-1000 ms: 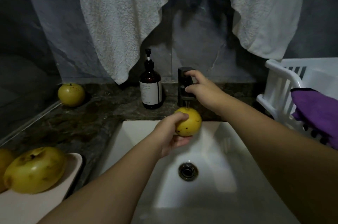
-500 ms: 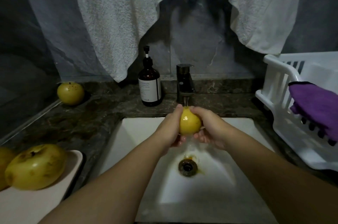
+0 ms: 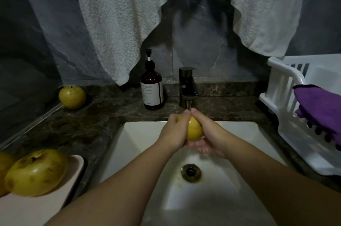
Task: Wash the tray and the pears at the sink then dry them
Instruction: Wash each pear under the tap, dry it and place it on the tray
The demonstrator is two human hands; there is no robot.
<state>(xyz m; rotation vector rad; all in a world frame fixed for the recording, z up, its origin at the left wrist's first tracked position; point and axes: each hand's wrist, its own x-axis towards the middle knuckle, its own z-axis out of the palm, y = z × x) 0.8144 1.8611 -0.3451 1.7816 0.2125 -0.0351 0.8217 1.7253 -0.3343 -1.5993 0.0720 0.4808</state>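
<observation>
Nearest, lower left: pale tray (image 3: 73,172) on the dark stone counter (image 3: 77,129), carrying a large yellow pear (image 3: 36,172); a second pear on the tray (image 3: 4,168) is cut off by the frame edge.

Middle: white sink (image 3: 239,142), drain (image 3: 191,172) at its bottom. Both forearms reach out over the basin. Left hand (image 3: 172,133) and right hand (image 3: 208,133) are wrapped round one yellow pear in the hands (image 3: 193,130), fingers curled on either side, thumbs meeting on top. Fruit is held above the basin, directly under the spout of the dark faucet (image 3: 187,85); a thin stream of water reaches the thumbs.

Right: white plastic rack (image 3: 284,85) with a purple cloth (image 3: 317,107) draped over its rim.

Far: brown pump bottle (image 3: 151,87) just left of the faucet. Lone pear on the counter (image 3: 72,96) far left, near the wall. White towel (image 3: 114,22) hangs above.
</observation>
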